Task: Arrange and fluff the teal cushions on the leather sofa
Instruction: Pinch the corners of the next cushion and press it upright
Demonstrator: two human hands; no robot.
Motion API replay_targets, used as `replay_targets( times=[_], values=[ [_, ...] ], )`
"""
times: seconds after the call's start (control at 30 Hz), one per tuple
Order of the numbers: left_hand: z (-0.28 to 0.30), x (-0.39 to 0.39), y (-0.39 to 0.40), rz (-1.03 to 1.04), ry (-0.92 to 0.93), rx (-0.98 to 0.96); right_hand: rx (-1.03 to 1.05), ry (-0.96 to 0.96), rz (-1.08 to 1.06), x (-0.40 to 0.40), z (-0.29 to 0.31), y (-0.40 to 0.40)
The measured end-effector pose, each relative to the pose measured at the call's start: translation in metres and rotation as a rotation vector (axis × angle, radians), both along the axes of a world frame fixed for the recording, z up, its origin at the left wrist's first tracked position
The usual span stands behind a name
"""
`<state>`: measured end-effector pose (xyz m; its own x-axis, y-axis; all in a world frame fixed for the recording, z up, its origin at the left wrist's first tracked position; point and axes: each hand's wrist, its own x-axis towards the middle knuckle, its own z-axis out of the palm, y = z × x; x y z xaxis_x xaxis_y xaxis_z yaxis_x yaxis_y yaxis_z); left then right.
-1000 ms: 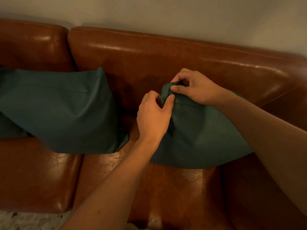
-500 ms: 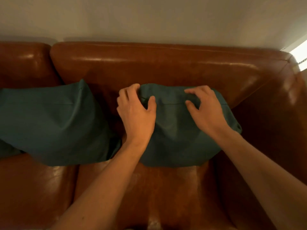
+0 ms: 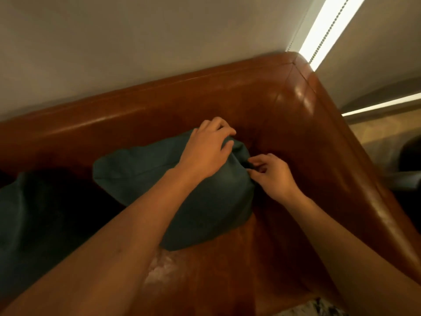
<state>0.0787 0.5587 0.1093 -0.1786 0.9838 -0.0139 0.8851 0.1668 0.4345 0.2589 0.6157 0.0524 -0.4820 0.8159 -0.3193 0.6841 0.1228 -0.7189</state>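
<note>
A teal cushion (image 3: 205, 201) leans against the backrest of the brown leather sofa (image 3: 284, 106), close to its right corner. My left hand (image 3: 205, 151) lies on the cushion's upper right corner, fingers curled over the fabric. My right hand (image 3: 271, 174) pinches that same corner from the right side, between cushion and armrest. A second teal cushion (image 3: 34, 220) sits in shadow at the left; my left forearm hides part of it.
The sofa's right armrest (image 3: 355, 169) runs down the right side. A white wall rises behind the backrest. A bright window strip with a bead chain (image 3: 328, 33) stands at the upper right. A patterned rug (image 3: 319, 306) shows at the bottom edge.
Both hands have shifted from the cushion's top edge to its right corner near the armrest. My view has swung right, so the armrest and window now show.
</note>
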Motion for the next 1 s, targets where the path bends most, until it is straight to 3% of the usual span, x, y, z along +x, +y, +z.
replay_targets(
  times=[0.13, 0.37, 0.53, 0.73, 0.87, 1.0],
  values=[
    [-0.022, 0.006, 0.013, -0.151, 0.100, -0.153, 0.145, -0.003, 0.050, -0.001, -0.001, 0.008],
    [-0.032, -0.002, -0.010, -0.083, 0.140, -0.065, 0.382, -0.215, 0.439, -0.030, 0.001, 0.033],
    [-0.032, -0.014, -0.019, -0.040, 0.119, -0.008, 0.297, -0.005, 0.269, -0.023, -0.009, 0.030],
    [-0.026, -0.026, -0.024, 0.010, 0.179, -0.035, -0.035, 0.257, -0.118, -0.020, -0.010, 0.018],
    [-0.009, -0.029, 0.003, 0.106, 0.208, -0.176, -0.180, 0.337, -0.255, -0.021, -0.011, 0.010],
    [-0.006, -0.029, 0.038, -0.034, 0.349, -0.487, -0.216, 0.380, -0.278, -0.022, -0.012, 0.005]
  ],
)
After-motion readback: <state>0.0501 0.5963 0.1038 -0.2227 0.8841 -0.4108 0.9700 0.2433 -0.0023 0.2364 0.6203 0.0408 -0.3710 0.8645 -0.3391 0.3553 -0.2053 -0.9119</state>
